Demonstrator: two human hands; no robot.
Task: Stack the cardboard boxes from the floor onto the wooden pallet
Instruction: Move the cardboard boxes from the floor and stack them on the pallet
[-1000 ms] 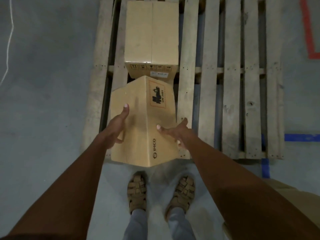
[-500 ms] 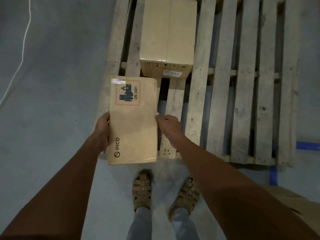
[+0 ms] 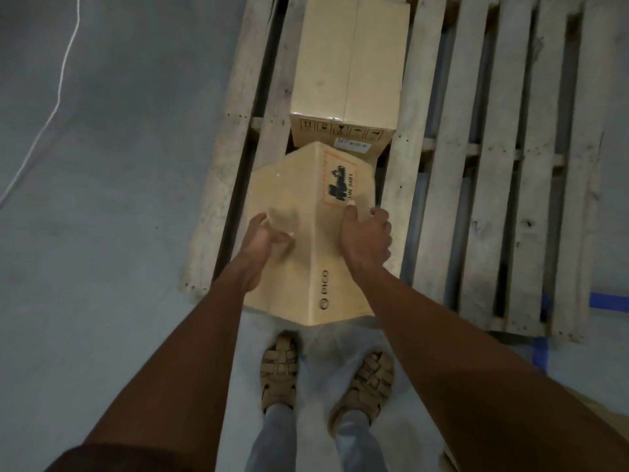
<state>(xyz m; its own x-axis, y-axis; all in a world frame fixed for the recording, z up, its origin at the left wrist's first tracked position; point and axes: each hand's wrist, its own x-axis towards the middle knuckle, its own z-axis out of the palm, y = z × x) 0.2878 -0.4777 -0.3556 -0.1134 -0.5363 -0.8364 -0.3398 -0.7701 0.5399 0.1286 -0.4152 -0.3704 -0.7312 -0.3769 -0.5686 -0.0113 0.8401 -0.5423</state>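
— What takes up most of the frame?

— The grey concrete floor (image 3: 119, 165), then the wooden pallet (image 3: 493, 182) across the upper right, its slats running up the frame with dark gaps between them. A thin white cord (image 3: 58, 100) runs down the floor at upper left, and blue tape (image 3: 609, 299) marks the floor at the right edge beside the pallet.

— And the boxes?

— A sealed cardboard box (image 3: 350, 59) lies on the pallet's left slats at top centre, with a row of handling symbols and a small white label on its near face; the label is too blurred to read. Just below it in the frame is the held box (image 3: 299, 287), tilted so one long edge points up at the camera, over the pallet's near left corner. Its far end overlaps the sealed box's near face.

— Any writing on it?

— "PICO" with a round logo near its lower end, and a red-bordered hazard label (image 3: 340, 182) reading "UN 3481".

— The hands?

— The left hand (image 3: 263, 241) grips the left face, fingers curled. The right hand (image 3: 366, 238) clasps the right face, its thumb at the label. Tan sandals (image 3: 279, 373) and grey trousers stand below.
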